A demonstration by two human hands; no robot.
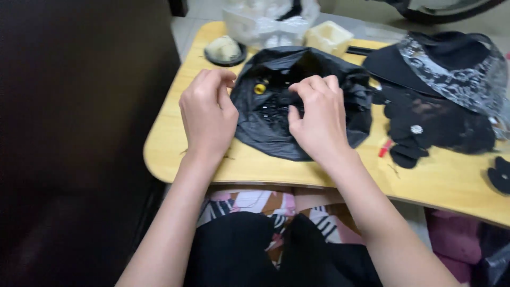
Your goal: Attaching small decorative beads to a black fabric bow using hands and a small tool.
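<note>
A black plastic bag lies open on the light wooden table, with small black beads and a yellow bead inside it. My left hand hovers at the bag's left edge, fingertips pinched together near the rim. My right hand rests on the bag's front part, fingers curled down into the opening among the beads. Whether either hand holds a bead is hidden by the fingers.
Black fabric pieces with a patterned grey hat cover the table's right side. A small black dish, a clear plastic container and a cream box stand at the back. A dark wall is close on the left.
</note>
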